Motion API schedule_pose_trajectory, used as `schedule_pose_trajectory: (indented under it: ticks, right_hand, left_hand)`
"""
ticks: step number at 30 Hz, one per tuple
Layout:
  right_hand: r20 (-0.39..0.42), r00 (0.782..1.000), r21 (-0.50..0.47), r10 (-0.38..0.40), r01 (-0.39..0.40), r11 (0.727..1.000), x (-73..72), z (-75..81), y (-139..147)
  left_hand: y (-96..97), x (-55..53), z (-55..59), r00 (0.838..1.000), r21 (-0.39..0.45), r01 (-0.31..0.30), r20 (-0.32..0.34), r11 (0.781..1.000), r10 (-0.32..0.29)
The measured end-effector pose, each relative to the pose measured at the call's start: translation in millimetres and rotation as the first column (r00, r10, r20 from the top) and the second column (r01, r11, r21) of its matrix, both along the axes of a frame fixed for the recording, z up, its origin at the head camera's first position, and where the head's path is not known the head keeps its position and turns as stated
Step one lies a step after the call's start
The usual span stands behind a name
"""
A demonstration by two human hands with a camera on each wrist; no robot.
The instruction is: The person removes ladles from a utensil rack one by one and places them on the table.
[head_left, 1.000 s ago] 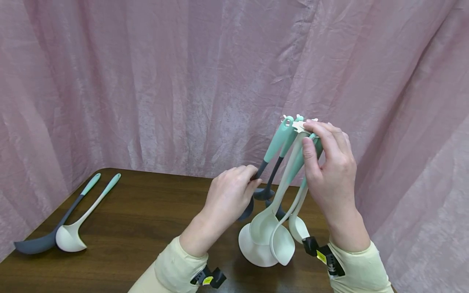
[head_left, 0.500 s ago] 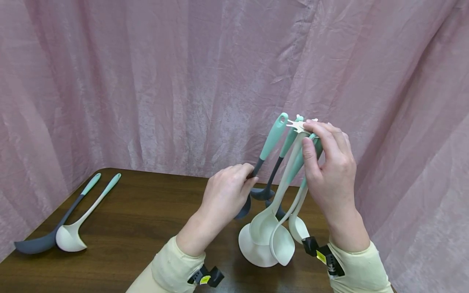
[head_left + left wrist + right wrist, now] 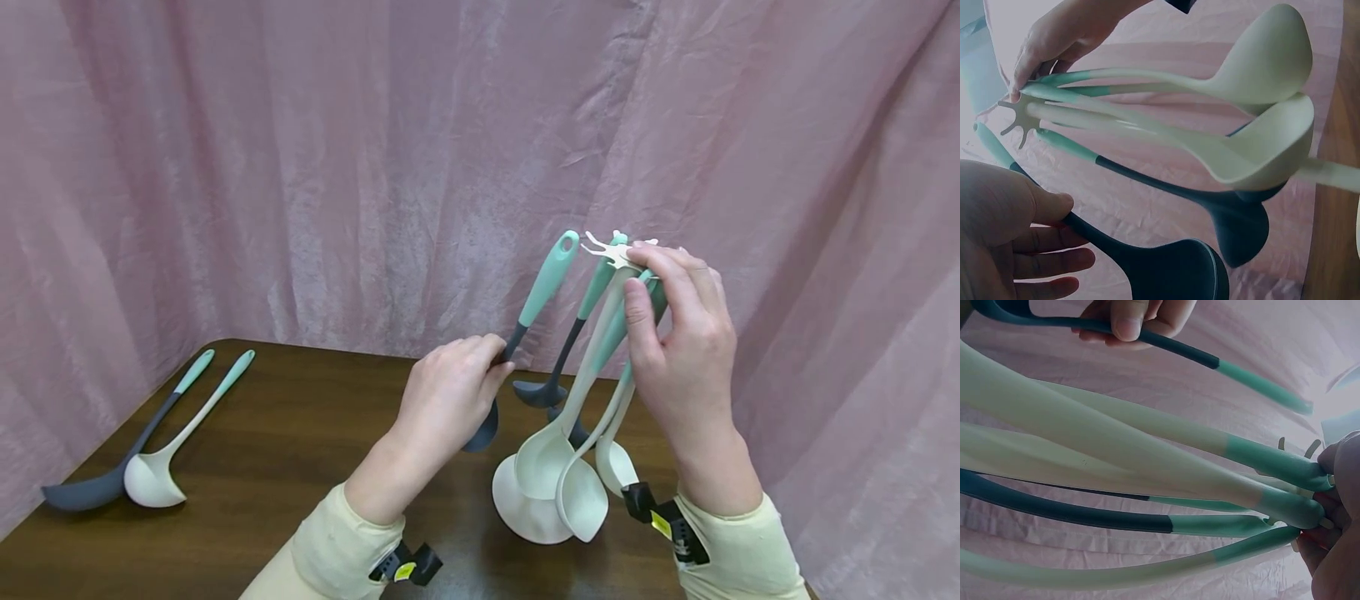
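My left hand (image 3: 453, 387) pinches a dark grey ladle (image 3: 550, 279) by its shaft, left of a white utensil stand (image 3: 525, 518). The ladle's mint handle points up, its hole apart from the stand's hooks (image 3: 1019, 119). Around the top of the stand, my right hand (image 3: 686, 350) grips with thumb and curled fingers, beside the mint handle ends. White ladles (image 3: 542, 467) and another dark ladle (image 3: 540, 392) hang from the stand. In the right wrist view, the held ladle (image 3: 1179, 350) is clear of the hanging handles (image 3: 1272, 465).
On the brown table (image 3: 315, 442), a dark ladle (image 3: 86, 492) and a white ladle (image 3: 152, 483) lie side by side at the left, mint handles pointing away. A pink curtain (image 3: 375, 167) hangs behind the table and at the right.
My left hand has moved left with the dark ladle, whose handle has come off its hook and away from the stand. The right hand has kept its hold on the stand's top.
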State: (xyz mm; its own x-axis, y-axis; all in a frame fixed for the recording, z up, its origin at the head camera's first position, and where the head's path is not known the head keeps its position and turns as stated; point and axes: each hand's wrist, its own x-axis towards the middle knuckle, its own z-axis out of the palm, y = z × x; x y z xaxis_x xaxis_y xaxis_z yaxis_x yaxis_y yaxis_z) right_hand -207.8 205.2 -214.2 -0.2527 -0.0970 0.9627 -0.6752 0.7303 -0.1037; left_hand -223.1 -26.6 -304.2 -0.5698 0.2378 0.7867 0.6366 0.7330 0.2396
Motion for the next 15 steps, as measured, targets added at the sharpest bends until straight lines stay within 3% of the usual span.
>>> schedule_pose_trajectory:
  ticks: [7,15]
  right_hand:
    - [0.010,1.000,0.000,-0.001,0.001,1.000,0.1,-0.8,-0.8]
    - [0.007,1.000,-0.007,0.008,-0.008,1.000,-1.7,-1.4,-3.4]
  left_hand:
    - [-11.9,0.3,-0.2,0.999,-0.030,-0.032,-0.010,0.999,0.032]
    - [-30.9,2.8,0.8,0.996,-0.054,-0.080,0.026,0.995,0.081]
